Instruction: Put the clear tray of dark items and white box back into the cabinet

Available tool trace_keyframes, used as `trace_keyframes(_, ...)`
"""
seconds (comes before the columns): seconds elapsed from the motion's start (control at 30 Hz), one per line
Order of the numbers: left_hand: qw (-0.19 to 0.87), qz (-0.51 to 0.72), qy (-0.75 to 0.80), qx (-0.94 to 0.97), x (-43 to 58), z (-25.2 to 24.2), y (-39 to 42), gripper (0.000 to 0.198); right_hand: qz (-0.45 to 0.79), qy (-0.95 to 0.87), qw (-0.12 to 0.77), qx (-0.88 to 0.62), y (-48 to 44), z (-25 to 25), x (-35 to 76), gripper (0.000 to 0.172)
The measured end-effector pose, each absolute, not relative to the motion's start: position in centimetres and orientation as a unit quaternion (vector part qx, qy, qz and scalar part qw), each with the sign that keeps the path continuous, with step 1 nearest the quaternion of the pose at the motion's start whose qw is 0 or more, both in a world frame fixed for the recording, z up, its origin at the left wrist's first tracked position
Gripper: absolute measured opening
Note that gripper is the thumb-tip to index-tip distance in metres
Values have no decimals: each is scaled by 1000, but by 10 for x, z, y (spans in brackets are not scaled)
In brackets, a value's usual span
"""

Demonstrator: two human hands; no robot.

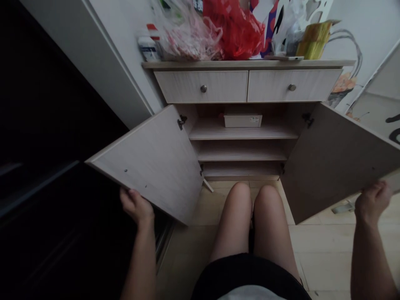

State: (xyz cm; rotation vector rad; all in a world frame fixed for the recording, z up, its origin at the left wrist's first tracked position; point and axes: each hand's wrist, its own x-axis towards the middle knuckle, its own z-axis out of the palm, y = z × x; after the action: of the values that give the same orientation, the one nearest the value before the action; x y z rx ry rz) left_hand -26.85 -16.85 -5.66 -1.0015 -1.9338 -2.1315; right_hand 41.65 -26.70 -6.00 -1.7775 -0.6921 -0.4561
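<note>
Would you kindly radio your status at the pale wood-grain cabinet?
Left hand at edge of open pale wood-grain left door, right hand at edge of open matching right door. White rectangular box on top shelf. Bare knees between doors.

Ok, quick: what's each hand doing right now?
Left hand: closed on the edge of the left cabinet door.
Right hand: closed at the edge of the right cabinet door.

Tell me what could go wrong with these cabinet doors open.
The knees are between the left door and right door; swinging either shut might bump them. The thin flat object lies at the front edge of the cabinet top, so a jolt could knock it off.
</note>
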Motion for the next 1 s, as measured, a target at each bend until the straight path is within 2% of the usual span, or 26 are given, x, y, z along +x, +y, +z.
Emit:
trace_keyframes(0.07,49,-694,-638,-330,-264,-58,-170,49,-211,-290,557,-749,-267,-67,426,48)
trace_keyframes(0.2,42,-677,-647,-348,-258,-63,-173,54,-205,-275,567,-749,-266,-78,440,56)
trace_keyframes(0.33,162,-660,-639,-362,-239,-70,-180,68,-243,-275,584,-724,-267,-80,421,60)
trace_keyframes(0.43,251,-671,-566,-408,-211,-74,-176,62,-337,-293,584,-678,-264,-76,381,62)
trace_keyframes(0.5,237,-662,-523,-482,-186,-75,-161,55,-350,-333,583,-653,-257,-75,347,54)
trace_keyframes(0.57,179,-622,-510,-566,-159,-72,-134,50,-269,-400,598,-640,-244,-79,312,50)
trace_keyframes(0.63,115,-563,-508,-641,-131,-66,-97,46,-128,-455,606,-640,-227,-90,280,48)
trace_keyframes(0.77,33,-427,-472,-771,-71,-40,-11,45,100,-538,554,-628,-194,-127,232,44)
trace_keyframes(0.87,23,-330,-463,-822,-30,-16,54,47,158,-544,518,-641,-182,-153,212,44)
trace_keyframes(1.0,22,-256,-473,-843,15,11,134,52,162,-524,505,-666,-180,-164,205,42)
